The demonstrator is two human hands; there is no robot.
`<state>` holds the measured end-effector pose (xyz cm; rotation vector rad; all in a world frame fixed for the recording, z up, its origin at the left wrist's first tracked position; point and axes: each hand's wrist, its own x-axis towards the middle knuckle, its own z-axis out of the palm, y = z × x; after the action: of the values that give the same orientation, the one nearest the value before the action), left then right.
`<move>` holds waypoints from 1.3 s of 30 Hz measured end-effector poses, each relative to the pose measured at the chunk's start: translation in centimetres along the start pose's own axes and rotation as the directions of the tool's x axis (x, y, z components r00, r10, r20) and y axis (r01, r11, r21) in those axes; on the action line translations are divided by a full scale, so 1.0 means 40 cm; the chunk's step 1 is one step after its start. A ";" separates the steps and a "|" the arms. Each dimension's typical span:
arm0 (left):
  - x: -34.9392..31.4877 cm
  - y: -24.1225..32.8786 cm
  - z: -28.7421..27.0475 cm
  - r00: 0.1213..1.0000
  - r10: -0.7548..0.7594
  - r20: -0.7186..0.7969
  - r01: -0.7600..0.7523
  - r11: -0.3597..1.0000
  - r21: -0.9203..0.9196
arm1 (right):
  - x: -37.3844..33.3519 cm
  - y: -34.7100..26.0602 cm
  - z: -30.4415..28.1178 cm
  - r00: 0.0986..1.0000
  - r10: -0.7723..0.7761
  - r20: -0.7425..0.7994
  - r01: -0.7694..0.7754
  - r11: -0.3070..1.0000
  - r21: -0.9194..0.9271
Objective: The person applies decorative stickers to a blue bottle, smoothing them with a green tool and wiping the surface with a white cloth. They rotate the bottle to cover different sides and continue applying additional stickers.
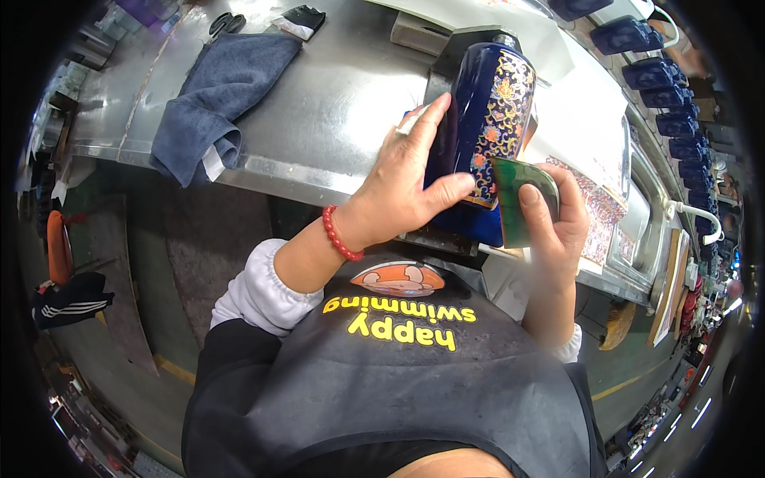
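Note:
A glossy dark-blue bottle (468, 111) lies on a dark stand (440, 86) at the table's edge, its neck pointing away from me. A floral decal (507, 111) in gold, orange and blue covers its right side. My left hand (402, 179) rests against the bottle's left side, its fingers stretched out and the thumb over the near end of the decal. Pinched between the thumb and fingers of my right hand (564, 219) is a flat, dark-green scraper (516, 203). The scraper's straight left edge is by the near end of the decal; whether it touches cannot be made out.
A blue-grey cloth (231, 88) hangs over the steel table's (351, 103) front edge, with black scissors (227, 25) behind it. At right, printed decal sheets (594, 199) lie beside a steel basin (637, 223) with a white tap hose (705, 219). Several blue bottles (677, 123) line the far right.

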<state>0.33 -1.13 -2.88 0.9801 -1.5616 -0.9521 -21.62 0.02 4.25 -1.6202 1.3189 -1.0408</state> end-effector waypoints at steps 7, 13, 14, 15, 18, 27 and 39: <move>0.027 0.038 -0.038 0.970 -0.239 0.035 0.240 0.971 -0.015 | 0.002 -0.013 0.002 1.000 -0.003 0.010 0.004 0.999 -0.050; 0.035 0.054 -0.034 0.975 -0.221 0.010 0.220 0.974 0.054 | 0.007 -0.036 0.007 0.998 -0.045 0.050 0.051 0.992 -0.119; 0.034 0.054 -0.035 0.971 -0.239 0.017 0.237 0.970 0.059 | 0.010 -0.042 0.009 0.997 -0.046 0.057 0.054 0.990 -0.133; 0.033 0.053 -0.035 0.966 -0.257 0.024 0.255 0.965 0.063 | 0.013 -0.051 0.009 0.997 -0.039 0.072 0.049 0.987 -0.152; 0.030 0.046 -0.032 0.964 -0.265 0.019 0.266 0.963 -0.045 | 0.024 -0.079 0.011 0.992 -0.035 0.117 0.061 0.974 -0.218; 0.028 0.033 -0.037 0.980 -0.198 -0.032 0.195 0.978 -0.079 | 0.049 -0.119 0.024 0.976 -0.072 0.203 0.138 0.932 -0.335; 0.022 0.033 -0.041 0.966 -0.258 0.021 0.259 0.961 -0.098 | 0.047 -0.123 0.028 0.975 -0.064 0.214 0.134 0.933 -0.333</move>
<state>1.63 -1.64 -1.09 1.1284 -1.3993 -1.2053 -18.67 -0.99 8.61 -2.0152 1.3470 -0.7044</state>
